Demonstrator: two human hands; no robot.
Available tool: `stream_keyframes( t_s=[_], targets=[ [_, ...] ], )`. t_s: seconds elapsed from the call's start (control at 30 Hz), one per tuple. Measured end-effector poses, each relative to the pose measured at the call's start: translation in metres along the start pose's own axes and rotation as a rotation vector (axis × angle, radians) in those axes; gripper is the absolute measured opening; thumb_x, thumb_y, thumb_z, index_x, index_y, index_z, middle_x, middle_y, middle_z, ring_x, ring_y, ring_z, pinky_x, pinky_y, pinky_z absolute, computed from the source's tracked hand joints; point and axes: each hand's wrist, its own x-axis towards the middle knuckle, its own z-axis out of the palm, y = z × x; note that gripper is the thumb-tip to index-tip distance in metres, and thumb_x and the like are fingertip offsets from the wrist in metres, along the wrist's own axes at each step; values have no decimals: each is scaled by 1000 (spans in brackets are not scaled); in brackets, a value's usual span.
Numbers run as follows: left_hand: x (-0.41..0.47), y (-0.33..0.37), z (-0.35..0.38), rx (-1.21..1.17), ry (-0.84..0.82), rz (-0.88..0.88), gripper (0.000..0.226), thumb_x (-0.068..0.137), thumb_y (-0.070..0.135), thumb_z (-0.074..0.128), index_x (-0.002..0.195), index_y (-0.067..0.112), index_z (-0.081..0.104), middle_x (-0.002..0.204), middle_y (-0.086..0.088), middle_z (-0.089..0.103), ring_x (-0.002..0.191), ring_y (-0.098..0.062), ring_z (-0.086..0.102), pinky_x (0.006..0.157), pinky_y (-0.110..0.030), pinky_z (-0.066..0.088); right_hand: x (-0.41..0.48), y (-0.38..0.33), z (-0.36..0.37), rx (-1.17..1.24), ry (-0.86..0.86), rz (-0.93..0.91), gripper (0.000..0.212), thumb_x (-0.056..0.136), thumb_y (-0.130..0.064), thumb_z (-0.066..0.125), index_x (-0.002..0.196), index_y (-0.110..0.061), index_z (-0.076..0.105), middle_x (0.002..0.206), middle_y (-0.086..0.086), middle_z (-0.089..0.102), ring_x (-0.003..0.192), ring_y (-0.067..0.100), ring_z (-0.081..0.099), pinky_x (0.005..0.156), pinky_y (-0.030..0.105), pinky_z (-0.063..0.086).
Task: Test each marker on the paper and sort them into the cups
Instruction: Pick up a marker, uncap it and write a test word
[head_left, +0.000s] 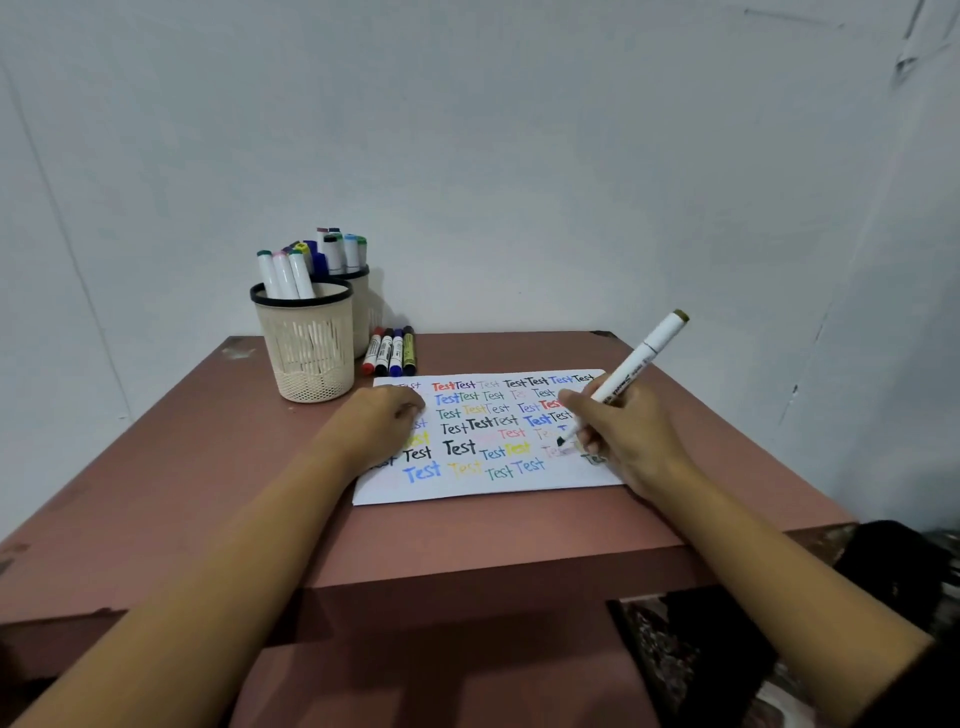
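White marker (631, 371) slants, olive cap end up-right, dark tip down-left touching paper (467, 488); R hand (623, 436) grips it low on barrel. L hand (382, 423), fingers curled, holds nothing, rests on paper's left side. Two cups (306, 353) w/ more markers (285, 273) stand beyond, on brown table (208, 467).

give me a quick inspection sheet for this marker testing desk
surface: reddish-brown table, scuffed at its far corners
job's things: paper covered in coloured "Test" words; white marker, tip down on the paper; front cup holding three markers; rear cup behind it, holding more; four loose markers lying beside the cups
clutter: nothing seen
hands: left hand rests on the paper's left part, fingers tucked out of sight; right hand grips the white marker
cables: nothing seen
surroundings: pale wall; dark patterned fabric at lower right
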Motion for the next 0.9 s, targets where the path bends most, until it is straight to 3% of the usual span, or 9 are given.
stream_keyframes(
  t_s=[0.23, 0.57, 0.73, 0.9],
  targets=[
    [0, -2, 0, 3, -13, 1, 29, 94, 13, 43, 113, 14, 65, 119, -4, 64, 109, -21, 57, 86, -25, 41, -12, 6, 7, -258, 67, -39, 23, 81, -2, 61, 66, -11, 45, 36, -5, 50, 32, 7, 44, 37, 18, 37],
    [2, -3, 2, 2, -26, -7, 30, 94, 14, 42, 115, 15, 64, 120, -4, 63, 109, -21, 56, 88, -27, 42, -16, 5, 10, -272, 46, -67, 24, 81, -4, 65, 65, -12, 49, 44, -4, 55, 38, 11, 51, 42, 22, 44],
    [2, -3, 3, -7, -15, -10, 29, 94, 14, 42, 114, 14, 64, 119, -3, 64, 108, -20, 57, 86, -25, 41, -16, 7, 9, -326, 126, -80, 20, 79, -6, 64, 67, -12, 49, 55, 6, 55, 41, 12, 51, 41, 21, 41],
    [2, -4, 3, -16, -12, -12, 29, 94, 13, 43, 113, 14, 65, 119, -3, 64, 109, -20, 57, 87, -25, 40, -16, 7, 9, -307, 126, -74, 21, 80, -6, 64, 66, -13, 50, 50, 1, 54, 38, 9, 51, 39, 20, 40]
  ],
)
